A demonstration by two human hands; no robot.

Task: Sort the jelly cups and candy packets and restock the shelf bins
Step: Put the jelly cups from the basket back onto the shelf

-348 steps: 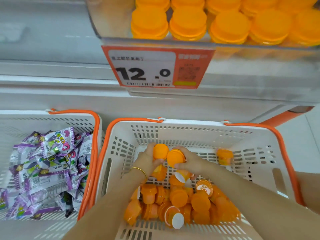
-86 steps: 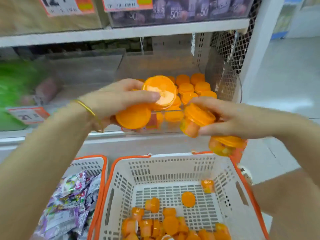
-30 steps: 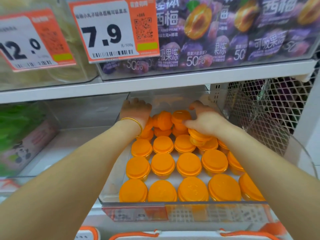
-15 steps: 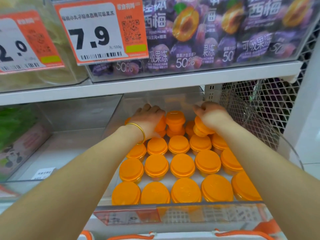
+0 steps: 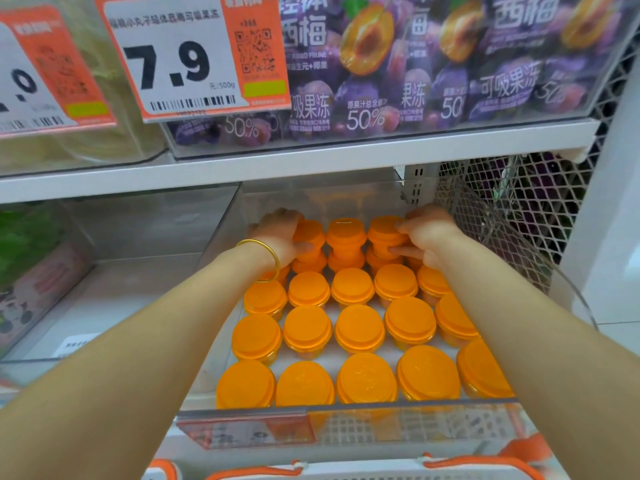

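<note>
orange price tag (image 5: 194,57) reading "7.9 元/500g", purple packets (image 5: 433,64) printed "西梅", "可吸果冻", "50%", neighbouring tag (image 5: 45,71) cut off, "0" legible

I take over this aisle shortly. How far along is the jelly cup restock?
Done: the clear bin has a bottom layer of jelly cups. In hand: left hand and right hand each grip a second-tier cup on the back row. Left: stacking over the front rows; candy packets are not in view.

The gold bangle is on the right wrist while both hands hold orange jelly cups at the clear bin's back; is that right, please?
No: the head view shows the gold bangle on the left wrist. Left hand and right hand hold orange jelly cups at the back of the clear bin.
</note>
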